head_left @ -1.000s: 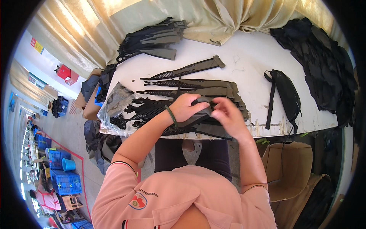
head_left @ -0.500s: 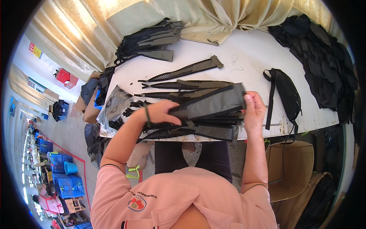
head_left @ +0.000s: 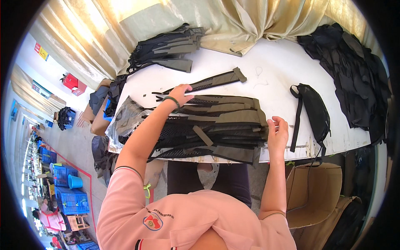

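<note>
Dark strap pieces [head_left: 233, 118], grey-olive cloth at the right and black mesh at the left, lie overlapping in a stack along the table's near side. My left hand [head_left: 180, 96] is over the stack's far left, thumb and fingers apart, close to the mesh part of a separate strap piece [head_left: 221, 79]. That piece lies slanted just beyond the stack, with a folded tab at its right end. At the stack's right ends is my right hand [head_left: 278, 133], its fingers loosely bent and nothing seen in them. A short olive strip [head_left: 203, 136] rests across the stack.
More strap pieces [head_left: 168, 48] are piled at the far left. A black waist pouch [head_left: 313, 109] lies to the right, before a heap of black fabric [head_left: 339, 75]. Clear plastic [head_left: 125, 118] sits at the left edge. An open cardboard box [head_left: 316, 193] stands below the white table [head_left: 287, 62].
The strap piece that both hands held up now lies on the stack, released. My left hand has moved farther away toward the separate piece; the right has drawn slightly nearer me.
</note>
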A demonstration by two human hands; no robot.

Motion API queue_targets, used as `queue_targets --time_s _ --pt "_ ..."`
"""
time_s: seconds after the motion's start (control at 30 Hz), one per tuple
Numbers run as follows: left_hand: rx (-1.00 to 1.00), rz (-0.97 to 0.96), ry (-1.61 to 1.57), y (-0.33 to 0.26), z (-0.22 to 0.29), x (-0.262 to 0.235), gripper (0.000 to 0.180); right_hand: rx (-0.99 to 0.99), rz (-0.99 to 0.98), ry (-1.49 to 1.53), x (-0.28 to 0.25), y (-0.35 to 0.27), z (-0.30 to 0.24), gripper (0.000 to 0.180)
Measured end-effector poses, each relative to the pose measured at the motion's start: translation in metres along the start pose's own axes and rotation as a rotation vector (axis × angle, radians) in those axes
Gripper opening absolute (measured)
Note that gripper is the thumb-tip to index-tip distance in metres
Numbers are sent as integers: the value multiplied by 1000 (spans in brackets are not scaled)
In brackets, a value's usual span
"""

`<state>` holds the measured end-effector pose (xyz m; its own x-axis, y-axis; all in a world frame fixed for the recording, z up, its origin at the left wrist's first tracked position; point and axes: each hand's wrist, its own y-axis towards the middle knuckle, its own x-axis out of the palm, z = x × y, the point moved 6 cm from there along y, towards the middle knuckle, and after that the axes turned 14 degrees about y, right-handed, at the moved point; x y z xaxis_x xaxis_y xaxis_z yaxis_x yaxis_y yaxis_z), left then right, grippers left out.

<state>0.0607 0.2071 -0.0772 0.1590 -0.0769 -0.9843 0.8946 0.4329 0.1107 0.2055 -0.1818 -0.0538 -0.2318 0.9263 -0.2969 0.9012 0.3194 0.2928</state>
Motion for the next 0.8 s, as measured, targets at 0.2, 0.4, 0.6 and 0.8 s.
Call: queue_targets --time_s 0.2,0.4,0.6,0.8 --pt "-460 -246 322 42 -39 64 49 -86 -72 153 -4 -9 -19 14" --pt "-335 -152 198 57 -41 52 34 -162 -6 188 -13 -13 -44 6" --pt "143 61 -145 30 55 -70 21 360 -582 851 67 -38 -53 23" --pt "547 -156 -353 -69 125 -164 24 751 -749 1773 133 -38 -66 68"
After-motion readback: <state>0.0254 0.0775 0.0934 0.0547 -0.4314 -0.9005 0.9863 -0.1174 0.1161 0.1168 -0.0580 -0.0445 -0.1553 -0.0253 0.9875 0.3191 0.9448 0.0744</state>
